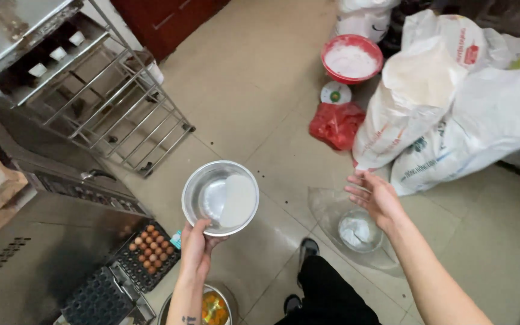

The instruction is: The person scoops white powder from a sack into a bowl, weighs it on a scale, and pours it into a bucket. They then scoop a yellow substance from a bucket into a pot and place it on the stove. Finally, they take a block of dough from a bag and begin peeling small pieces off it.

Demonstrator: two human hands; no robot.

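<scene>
Gripping a steel bowl (220, 197) of white powder, left hand (195, 248); right hand (377, 198) fingers spread open.

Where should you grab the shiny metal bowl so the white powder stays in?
Probably by the rim of the metal bowl, on the near side, coming from below. That is where the left hand holds it. The bowl is round with no handle, and the white powder lies on its far right side.

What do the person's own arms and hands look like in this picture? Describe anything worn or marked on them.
Both arms are bare, with no sleeves, gloves, watch or rings visible. The left hand belongs to a forearm bearing a small dark tattoo near the bottom edge. The right hand and its arm show no markings.
</scene>
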